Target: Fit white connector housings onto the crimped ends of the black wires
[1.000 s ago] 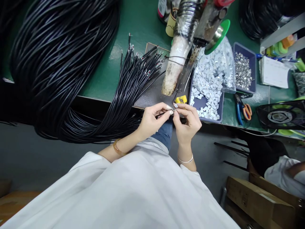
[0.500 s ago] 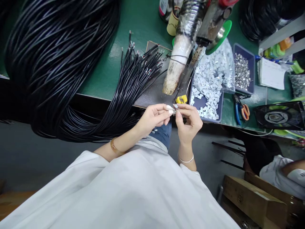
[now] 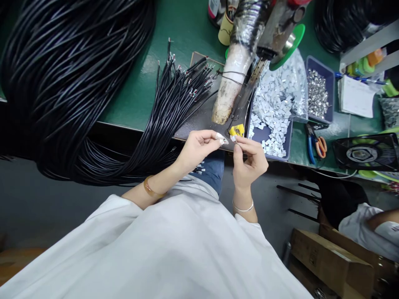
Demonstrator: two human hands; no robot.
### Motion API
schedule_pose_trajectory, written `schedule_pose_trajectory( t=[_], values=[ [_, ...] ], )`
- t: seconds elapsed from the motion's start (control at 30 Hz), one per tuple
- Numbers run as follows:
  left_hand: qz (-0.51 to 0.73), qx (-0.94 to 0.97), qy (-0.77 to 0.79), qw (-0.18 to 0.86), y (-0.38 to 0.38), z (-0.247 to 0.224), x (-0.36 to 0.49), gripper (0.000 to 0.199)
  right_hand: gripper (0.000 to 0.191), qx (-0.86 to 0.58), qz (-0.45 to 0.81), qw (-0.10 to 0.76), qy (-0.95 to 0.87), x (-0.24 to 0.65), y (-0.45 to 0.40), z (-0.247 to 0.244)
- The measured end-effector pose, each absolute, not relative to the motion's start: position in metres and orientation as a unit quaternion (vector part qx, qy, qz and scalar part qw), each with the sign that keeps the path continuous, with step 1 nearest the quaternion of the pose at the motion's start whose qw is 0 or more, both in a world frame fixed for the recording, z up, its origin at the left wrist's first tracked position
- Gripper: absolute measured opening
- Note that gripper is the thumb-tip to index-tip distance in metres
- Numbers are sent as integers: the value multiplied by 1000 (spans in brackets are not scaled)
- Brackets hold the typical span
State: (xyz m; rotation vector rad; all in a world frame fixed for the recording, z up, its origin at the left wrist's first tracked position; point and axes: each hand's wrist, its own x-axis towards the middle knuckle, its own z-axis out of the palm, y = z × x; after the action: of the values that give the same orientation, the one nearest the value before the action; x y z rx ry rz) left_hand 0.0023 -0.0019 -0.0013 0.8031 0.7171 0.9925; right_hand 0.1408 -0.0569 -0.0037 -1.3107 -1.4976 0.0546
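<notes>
Over the table edge, my left hand (image 3: pixel 199 146) is closed in a pinch, with white wrapping on its fingertips. A tiny pale part seems to sit there, too small to name. Just to the right, my right hand (image 3: pixel 249 162) pinches a small white piece (image 3: pixel 233 138) between thumb and fingers. The hands are slightly apart. Beyond them lie a yellow pad (image 3: pixel 237 130) and a wrapped, scorched pale tube (image 3: pixel 225 101). A purple tray (image 3: pixel 289 139) holds many small white pieces (image 3: pixel 274 124) to the right of my right hand.
A large bundle of black cables (image 3: pixel 77 83) covers the left; stripped cable ends (image 3: pixel 190 79) lie on the table. At right are a tray of metal parts (image 3: pixel 318 93), orange-and-blue pliers (image 3: pixel 315 143), a fan (image 3: pixel 363 153) and paper (image 3: pixel 357 97). A person (image 3: pixel 368 226) sits lower right.
My hands have drawn a little apart: the left slightly up and left, the right slightly right. The fingertips no longer meet.
</notes>
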Motion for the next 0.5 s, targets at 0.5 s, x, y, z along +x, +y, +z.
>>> schedule_pose_trajectory(
  t=[0.5],
  values=[
    [496, 425, 396, 645, 4, -5, 10, 5, 10, -547, 22, 513, -662, 142, -47, -15]
  ],
)
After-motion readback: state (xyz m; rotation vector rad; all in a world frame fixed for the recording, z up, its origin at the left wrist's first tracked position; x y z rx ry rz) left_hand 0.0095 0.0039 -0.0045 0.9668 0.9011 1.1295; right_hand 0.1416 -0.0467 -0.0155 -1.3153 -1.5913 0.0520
